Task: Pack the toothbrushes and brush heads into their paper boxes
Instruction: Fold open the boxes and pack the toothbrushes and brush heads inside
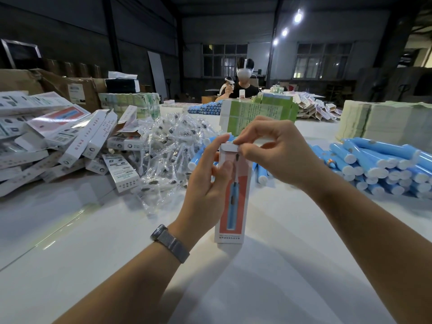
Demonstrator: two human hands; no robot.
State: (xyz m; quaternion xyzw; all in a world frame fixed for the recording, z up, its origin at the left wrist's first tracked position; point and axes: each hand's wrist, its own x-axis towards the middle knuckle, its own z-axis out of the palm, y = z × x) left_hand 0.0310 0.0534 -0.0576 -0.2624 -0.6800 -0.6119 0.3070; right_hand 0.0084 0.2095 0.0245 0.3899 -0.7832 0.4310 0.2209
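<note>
On the white table [93,265], a box [232,199] stands upright; left hand [208,181] grips it, right hand [268,150] pinches the top flap [230,147]. Closing seems underway; tucking likely follows.

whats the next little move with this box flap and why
Probably push the top flap down and tuck it in: the box stands upright on the table, the left hand grips it, and the right hand pinches the flap.
</note>
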